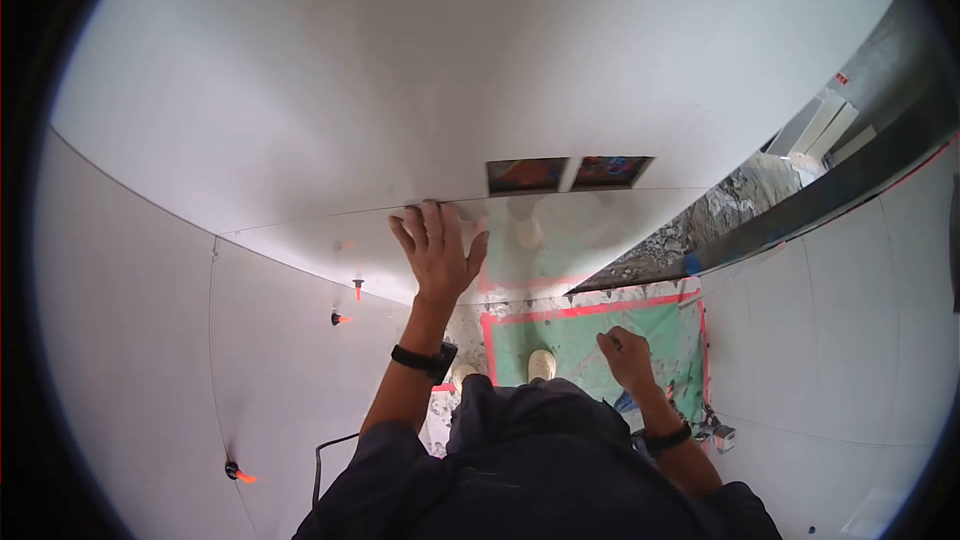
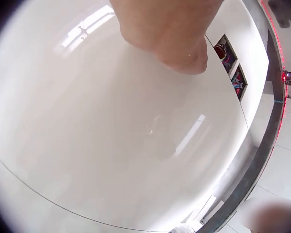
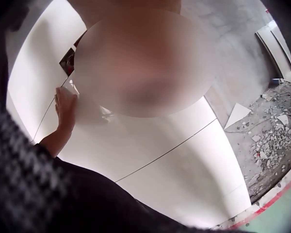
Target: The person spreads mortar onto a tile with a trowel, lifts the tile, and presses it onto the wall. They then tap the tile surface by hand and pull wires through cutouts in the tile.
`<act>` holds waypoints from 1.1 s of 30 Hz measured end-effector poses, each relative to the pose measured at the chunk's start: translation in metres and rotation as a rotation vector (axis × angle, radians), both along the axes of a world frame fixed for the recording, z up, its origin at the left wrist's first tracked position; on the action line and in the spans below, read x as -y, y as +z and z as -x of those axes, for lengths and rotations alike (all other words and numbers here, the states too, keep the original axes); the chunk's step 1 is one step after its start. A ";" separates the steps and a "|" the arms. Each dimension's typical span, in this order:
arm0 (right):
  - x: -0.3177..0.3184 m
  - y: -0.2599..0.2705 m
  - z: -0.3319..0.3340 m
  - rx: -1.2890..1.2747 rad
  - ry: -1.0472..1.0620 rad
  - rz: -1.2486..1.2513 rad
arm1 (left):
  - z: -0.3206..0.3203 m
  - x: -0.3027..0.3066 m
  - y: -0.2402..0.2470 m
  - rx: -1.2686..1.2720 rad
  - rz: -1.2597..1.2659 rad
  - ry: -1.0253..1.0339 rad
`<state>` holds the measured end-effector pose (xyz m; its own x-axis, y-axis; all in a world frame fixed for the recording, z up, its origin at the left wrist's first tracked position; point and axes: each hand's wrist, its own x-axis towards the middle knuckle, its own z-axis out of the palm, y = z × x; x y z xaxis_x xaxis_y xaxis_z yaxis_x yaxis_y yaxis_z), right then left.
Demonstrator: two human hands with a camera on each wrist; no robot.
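My left hand (image 1: pixel 435 250) lies with spread fingers against a large glossy white wall tile (image 1: pixel 390 110), its fingertips right at a thin horizontal seam. In the left wrist view the heel of that hand (image 2: pixel 169 34) shows close up over the shiny surface. To the right of the fingers are two rectangular cutouts (image 1: pixel 527 175) in the tile, with coloured wires inside. My right hand (image 1: pixel 628 360) hangs low over the floor, its fingers loosely curled and no object showing in them. A blurred patch covers much of the right wrist view.
Black-and-orange tile levelling clips (image 1: pixel 236 472) stick out of the left wall's joints. Green sheeting (image 1: pixel 590 335) edged with red tape covers the floor by the feet. Right of the tiled wall is an opening with rubble (image 3: pixel 276 141) and leaning boards (image 1: pixel 825 125).
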<state>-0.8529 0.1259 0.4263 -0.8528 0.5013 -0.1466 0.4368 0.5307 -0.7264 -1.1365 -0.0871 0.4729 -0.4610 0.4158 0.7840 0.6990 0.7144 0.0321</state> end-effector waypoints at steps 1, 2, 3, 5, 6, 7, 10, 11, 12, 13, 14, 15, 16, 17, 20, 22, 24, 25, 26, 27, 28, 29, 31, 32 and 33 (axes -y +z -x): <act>-0.011 -0.007 -0.013 0.017 -0.030 0.000 | -0.003 -0.004 0.001 -0.011 0.014 0.023; -0.021 -0.014 -0.025 0.034 -0.055 0.001 | -0.007 -0.009 0.003 -0.009 0.021 0.020; -0.028 -0.010 -0.034 0.097 -0.081 -0.004 | -0.011 -0.013 0.008 0.042 0.064 -0.002; -0.043 -0.020 -0.053 0.099 -0.078 0.013 | -0.017 -0.022 0.010 0.092 0.109 -0.009; -0.052 -0.027 -0.062 0.100 -0.083 0.023 | -0.017 -0.029 0.008 0.017 0.109 -0.034; -0.059 -0.038 -0.069 0.088 -0.078 0.015 | -0.018 -0.036 0.007 -0.058 0.112 -0.062; -0.077 -0.048 -0.075 0.087 -0.008 -0.046 | -0.030 -0.050 0.018 -0.025 0.157 -0.102; -0.082 -0.050 -0.074 0.080 0.001 -0.036 | -0.032 -0.053 0.019 -0.031 0.168 -0.093; -0.086 -0.050 -0.071 0.067 0.021 -0.010 | -0.033 -0.057 0.019 -0.059 0.157 -0.122; -0.089 -0.050 -0.067 0.054 0.040 0.016 | -0.035 -0.059 0.019 -0.089 0.146 -0.152; -0.092 -0.052 -0.062 0.041 0.049 0.025 | -0.036 -0.061 0.020 -0.100 0.157 -0.143; -0.095 -0.055 -0.057 -0.050 0.068 0.033 | -0.039 -0.061 0.023 -0.077 0.125 -0.145; -0.096 -0.058 -0.055 -0.138 0.086 0.042 | -0.043 -0.061 0.025 -0.049 0.093 -0.149; -0.097 -0.063 -0.052 -0.201 0.089 0.072 | -0.046 -0.061 0.027 -0.021 0.087 -0.173; -0.099 -0.073 -0.051 -0.272 0.041 0.055 | -0.058 -0.058 0.036 0.061 0.104 -0.218; -0.102 -0.087 -0.060 -0.307 0.038 0.001 | -0.072 -0.059 0.034 0.099 0.065 -0.246; -0.102 -0.098 -0.079 -0.334 0.023 -0.051 | -0.089 -0.060 0.032 0.146 0.030 -0.285; -0.100 -0.101 -0.091 -0.281 -0.004 -0.022 | -0.098 -0.059 0.031 0.206 0.002 -0.298; -0.096 -0.106 -0.102 -0.228 -0.034 0.009 | -0.105 -0.059 0.030 0.267 -0.025 -0.312; -0.090 -0.106 -0.113 -0.221 -0.081 0.043 | -0.110 -0.059 0.031 0.304 -0.055 -0.320; -0.085 -0.107 -0.126 -0.219 -0.103 0.045 | -0.113 -0.058 0.030 0.308 -0.049 -0.340; -0.081 -0.107 -0.141 -0.057 -0.130 0.087 | -0.116 -0.056 0.027 0.460 -0.169 -0.350; -0.065 -0.112 -0.168 0.121 -0.223 0.089 | -0.122 -0.058 0.039 0.635 -0.376 -0.357; -0.052 -0.115 -0.182 0.126 -0.242 0.087 | -0.118 -0.056 0.046 0.716 -0.417 -0.379; -0.041 -0.120 -0.195 0.101 -0.287 0.076 | -0.116 -0.058 0.055 0.778 -0.501 -0.443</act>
